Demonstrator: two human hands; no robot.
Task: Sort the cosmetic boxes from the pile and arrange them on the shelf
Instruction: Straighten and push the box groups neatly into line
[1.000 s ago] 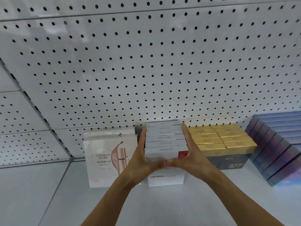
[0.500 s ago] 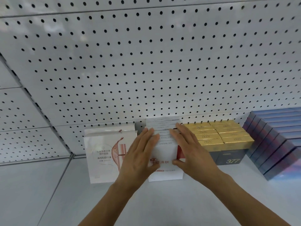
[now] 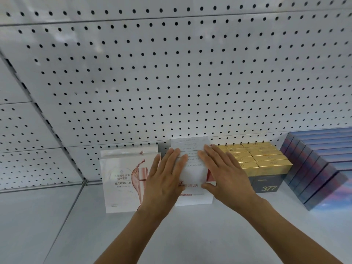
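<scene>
A row of several white boxes with red accents stands on the shelf, running back toward the pegboard. My left hand lies flat against the row's front left, fingers spread. My right hand presses flat on its front right, thumb on the front box's face. Neither hand grips anything. The hands hide part of the front box. To the left stand white MARUBI boxes. To the right are gold-topped dark 377 boxes and a row of dark blue boxes.
A white pegboard wall rises behind the boxes. The grey shelf surface stretches toward me and out to the left, with a seam running diagonally. The blue boxes reach the frame's right edge.
One second ago both hands clasped the sides of the white row. They have since let go and moved to its front, now resting flat there. The row sits slightly further back.
</scene>
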